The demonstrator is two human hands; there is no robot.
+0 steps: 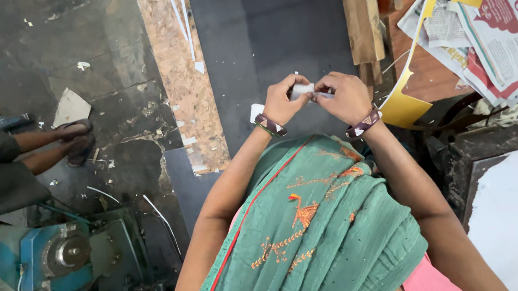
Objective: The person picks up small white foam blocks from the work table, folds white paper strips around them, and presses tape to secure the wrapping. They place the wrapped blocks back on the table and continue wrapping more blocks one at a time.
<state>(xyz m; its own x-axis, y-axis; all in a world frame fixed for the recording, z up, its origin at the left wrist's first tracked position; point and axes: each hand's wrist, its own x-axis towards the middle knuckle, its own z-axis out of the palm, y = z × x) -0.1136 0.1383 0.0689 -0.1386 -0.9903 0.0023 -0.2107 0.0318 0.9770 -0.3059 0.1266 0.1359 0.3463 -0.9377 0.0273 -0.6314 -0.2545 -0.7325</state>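
Down at the left, another person's sandalled feet (71, 141) rest on the dark floor (47, 39) near a blue machine (57, 256). Centre frame, the left hand (283, 98) and right hand (347, 98) together pinch a small white piece (302, 91) at chest height; fine fingertip handling seems under way. Newspapers (491, 40) lie far right.

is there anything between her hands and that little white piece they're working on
Nothing visible. The left hand and right hand both already hold the small white piece directly, fingers pinching it from either side above the dark sheet on the floor.
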